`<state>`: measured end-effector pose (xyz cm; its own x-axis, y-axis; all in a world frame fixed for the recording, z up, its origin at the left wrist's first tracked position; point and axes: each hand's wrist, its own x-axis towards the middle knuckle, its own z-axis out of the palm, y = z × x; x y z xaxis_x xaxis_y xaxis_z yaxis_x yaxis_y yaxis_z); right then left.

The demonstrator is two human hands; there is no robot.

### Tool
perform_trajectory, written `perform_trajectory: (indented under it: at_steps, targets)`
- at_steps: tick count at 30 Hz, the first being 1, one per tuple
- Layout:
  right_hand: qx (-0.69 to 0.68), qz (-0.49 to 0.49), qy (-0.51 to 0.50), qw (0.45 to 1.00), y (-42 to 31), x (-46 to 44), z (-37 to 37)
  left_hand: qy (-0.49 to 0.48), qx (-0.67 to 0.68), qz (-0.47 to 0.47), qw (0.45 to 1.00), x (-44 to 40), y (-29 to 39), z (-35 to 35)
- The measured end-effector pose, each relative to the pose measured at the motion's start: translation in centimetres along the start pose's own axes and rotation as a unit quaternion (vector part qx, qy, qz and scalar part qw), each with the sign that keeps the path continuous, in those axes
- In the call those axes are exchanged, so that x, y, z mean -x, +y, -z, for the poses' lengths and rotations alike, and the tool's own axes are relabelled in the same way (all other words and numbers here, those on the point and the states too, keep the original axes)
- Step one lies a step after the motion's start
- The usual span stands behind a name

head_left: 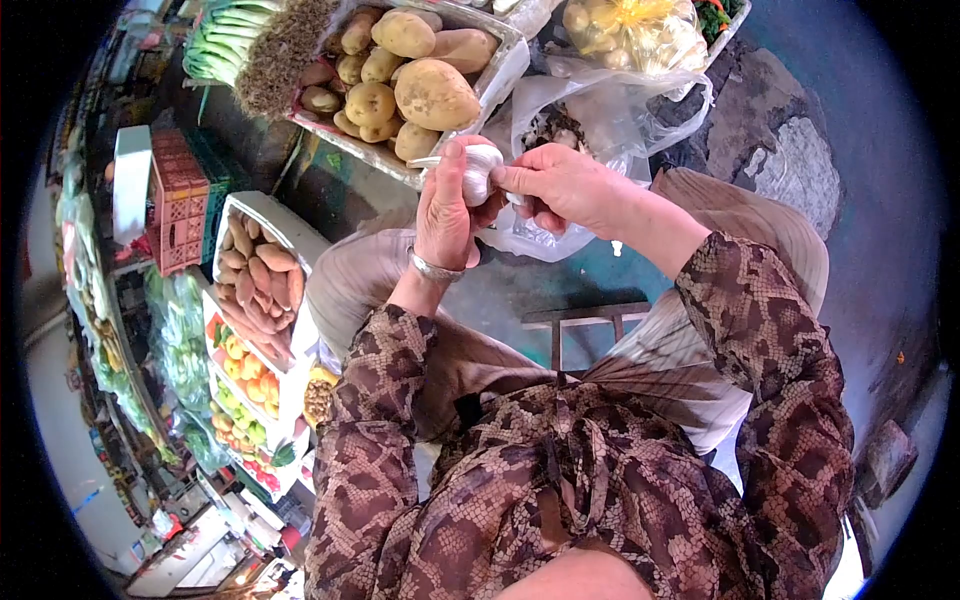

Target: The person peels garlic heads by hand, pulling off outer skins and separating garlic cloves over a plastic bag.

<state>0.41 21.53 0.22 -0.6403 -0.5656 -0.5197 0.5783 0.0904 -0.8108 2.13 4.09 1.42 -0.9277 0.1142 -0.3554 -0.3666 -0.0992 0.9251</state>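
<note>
A white garlic bulb (474, 178) rests in my left hand (446, 220), its stem end pointing left past the thumb. My left fingers are wrapped round the bulb from below. My right hand (570, 190) is closed, its thumb pressed to the bulb's right side. Something small and pale shows under the right fingers; I cannot make out what it is. Beneath my hands lies an open clear plastic bag (600, 120) with dark and whitish scraps inside.
A box of potatoes (410, 80) stands just beyond my hands, with green onions (225, 40) to its left. Sweet potatoes (262, 285), fruit (250, 370) and stacked crates (178, 200) are at left. Yellow-tied bagged produce (635, 35) sits at the top right.
</note>
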Motion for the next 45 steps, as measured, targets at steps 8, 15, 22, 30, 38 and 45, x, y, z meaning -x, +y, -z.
perform_trajectory:
  at_steps: [8, 15, 22, 30, 38, 45]
  targets:
    - [0.093, 0.146, 0.083, 0.981, -0.3, 0.8, -1.1, 0.006, 0.002, -0.032, 0.999, -0.2, 0.5, -0.2]
    - [0.143, 0.221, 0.118, 0.957, 0.0, 1.3, -1.4, 0.008, -0.078, -0.137, 0.987, -0.7, 0.5, -0.3]
    - [0.139, 0.222, 0.000, 0.965, -1.7, 3.4, -3.9, 0.056, -0.054, -0.114, 0.990, -2.3, -0.2, 1.9]
    - [0.051, 0.131, 0.123, 0.982, 0.2, -0.8, 1.3, 0.041, 0.002, -0.068, 0.997, -2.8, 0.5, 1.2]
    - [0.293, 0.194, 0.245, 0.904, 1.1, -2.5, 4.3, -0.062, 0.004, -0.016, 0.998, -0.2, 0.9, 2.7]
    - [0.478, 0.071, 0.192, 0.854, 6.6, -7.0, 5.6, -0.061, 0.008, 0.007, 0.998, 0.4, 1.8, 2.9]
